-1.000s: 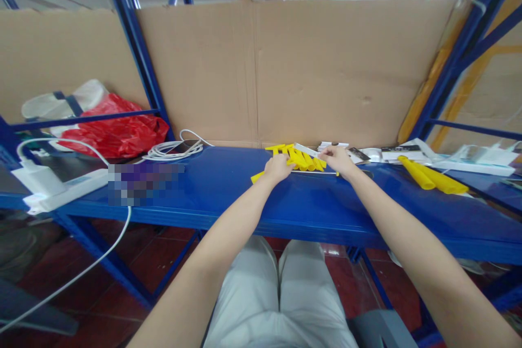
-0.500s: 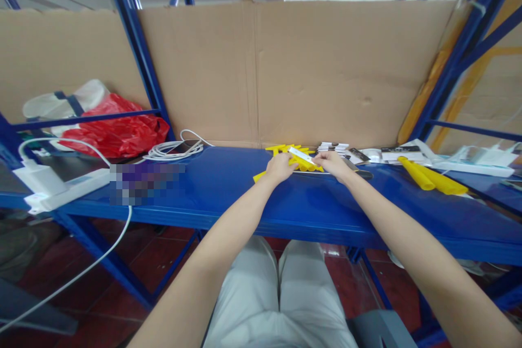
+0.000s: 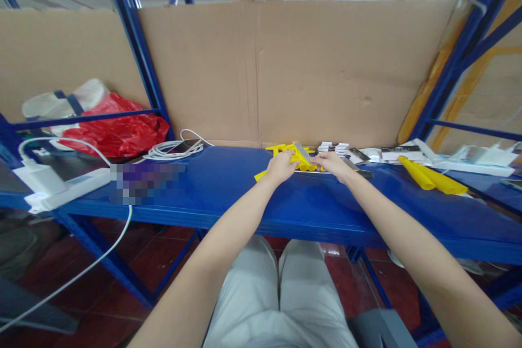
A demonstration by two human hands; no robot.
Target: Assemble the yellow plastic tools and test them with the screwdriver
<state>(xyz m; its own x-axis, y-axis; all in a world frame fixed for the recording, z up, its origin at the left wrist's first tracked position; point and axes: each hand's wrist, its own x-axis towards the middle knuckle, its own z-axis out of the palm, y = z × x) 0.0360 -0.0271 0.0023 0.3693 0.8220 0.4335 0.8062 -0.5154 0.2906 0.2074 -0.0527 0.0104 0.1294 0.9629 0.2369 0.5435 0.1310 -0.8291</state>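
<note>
Both my hands meet at the back middle of the blue shelf (image 3: 228,185), over a small heap of yellow strips (image 3: 304,162). My left hand (image 3: 281,166) is closed on the left part of the heap. A thin white strip (image 3: 300,149) tilts up between the hands, and my right hand (image 3: 333,165) pinches its right end. The fingertips of both hands are partly hidden by the yellow pieces. A dark flat piece (image 3: 355,171) lies just right of my right hand.
A cardboard sheet (image 3: 285,70) backs the shelf. White cables (image 3: 173,148), a red bag (image 3: 118,129) and a white power strip (image 3: 61,187) lie to the left. Two yellow rolls (image 3: 432,178), small black-and-white packets (image 3: 334,147) and white boxes (image 3: 473,163) sit to the right.
The white strip has been drawn left from my right hand's side and now stands tilted over the yellow heap. Both hands have edged slightly closer together.
</note>
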